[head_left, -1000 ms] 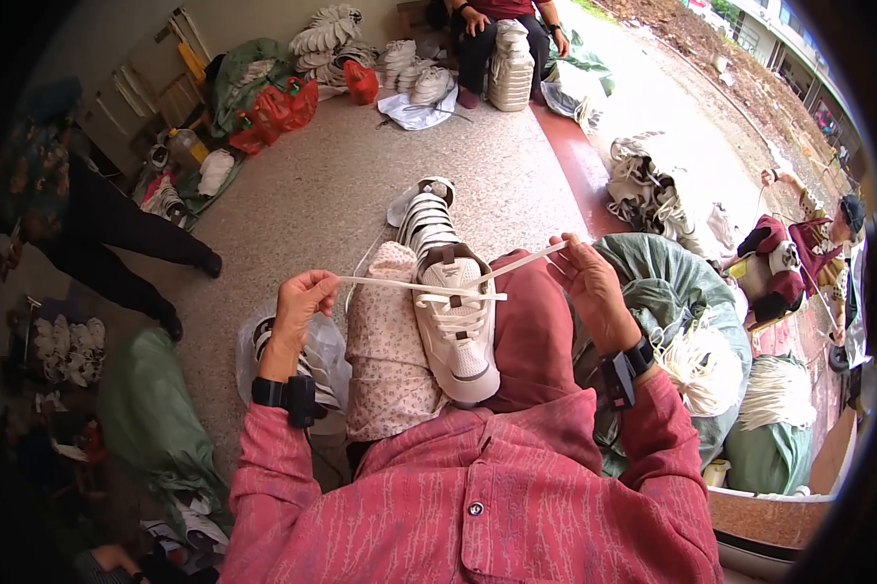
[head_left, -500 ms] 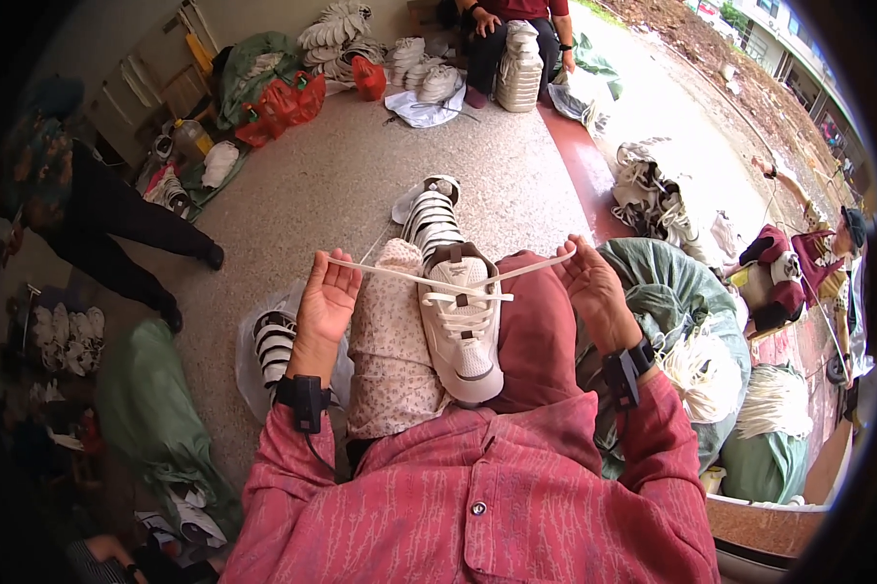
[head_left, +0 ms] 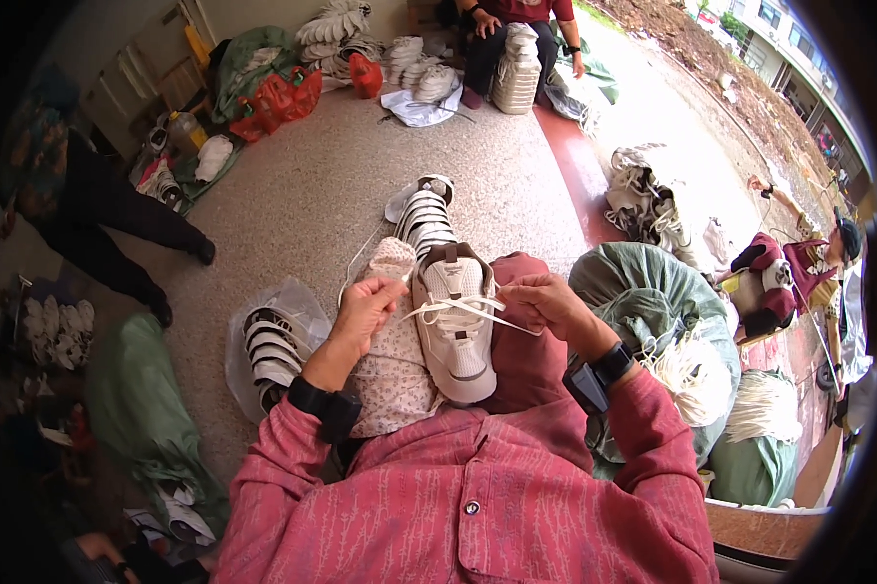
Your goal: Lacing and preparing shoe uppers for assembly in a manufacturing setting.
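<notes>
Between my thighs rests a cream sneaker [head_left: 455,355] with a brown lining, its toe toward me. A white shoelace [head_left: 458,306] crosses over its tongue, with loose ends out to both sides. On the left of the shoe, my left hand [head_left: 368,310] is closed in a pinch, a bit of white lace showing at the fingertips. My right hand [head_left: 548,307] pinches the lace on the other side, close to the shoe's edge. Just beyond the sneaker, a row of nested shoes [head_left: 427,222] extends away from me across the floor.
More nested shoes [head_left: 271,348] lie in a plastic bag at my left. Green sacks [head_left: 653,282] stand at my right, with bundles of white laces [head_left: 696,375] on top. A shoe pile [head_left: 645,195] lies farther right. One person [head_left: 516,15] sits ahead; another person [head_left: 108,204] is at left.
Both hands have come inward and down toward the shoe from wide apart. The lace, stretched taut between them before, now lies slacker and crossed over the tongue. Open fingers have become pinches.
</notes>
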`<action>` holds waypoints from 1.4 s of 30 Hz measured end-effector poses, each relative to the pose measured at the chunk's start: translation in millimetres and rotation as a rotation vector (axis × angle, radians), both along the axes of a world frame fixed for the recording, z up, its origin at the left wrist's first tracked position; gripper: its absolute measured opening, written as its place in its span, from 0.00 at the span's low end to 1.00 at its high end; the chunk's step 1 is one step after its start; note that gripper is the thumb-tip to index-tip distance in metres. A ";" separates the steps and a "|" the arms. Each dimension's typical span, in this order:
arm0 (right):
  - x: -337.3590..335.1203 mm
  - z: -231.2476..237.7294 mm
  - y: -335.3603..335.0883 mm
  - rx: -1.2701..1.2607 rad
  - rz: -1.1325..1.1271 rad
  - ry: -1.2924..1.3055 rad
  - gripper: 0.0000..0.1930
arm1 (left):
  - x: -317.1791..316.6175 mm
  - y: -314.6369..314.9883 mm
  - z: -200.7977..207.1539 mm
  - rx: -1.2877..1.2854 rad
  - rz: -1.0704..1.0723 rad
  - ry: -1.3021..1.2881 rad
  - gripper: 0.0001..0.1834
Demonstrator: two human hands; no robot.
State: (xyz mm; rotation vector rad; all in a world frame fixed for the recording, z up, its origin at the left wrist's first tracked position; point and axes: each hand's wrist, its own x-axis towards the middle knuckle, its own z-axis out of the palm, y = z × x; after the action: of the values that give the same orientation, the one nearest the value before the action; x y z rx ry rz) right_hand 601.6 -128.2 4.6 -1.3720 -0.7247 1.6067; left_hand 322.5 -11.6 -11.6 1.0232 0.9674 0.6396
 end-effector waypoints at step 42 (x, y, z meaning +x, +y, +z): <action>-0.7 3.0 33.6 0.299 0.222 -0.707 0.08 | 18.4 11.0 2.2 0.387 -0.335 0.310 0.11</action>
State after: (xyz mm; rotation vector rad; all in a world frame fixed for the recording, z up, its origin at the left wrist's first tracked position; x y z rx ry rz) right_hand 600.9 -94.6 7.7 -1.6755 -1.5108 1.0823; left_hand 340.9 -0.6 -9.4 1.6252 0.9257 0.4002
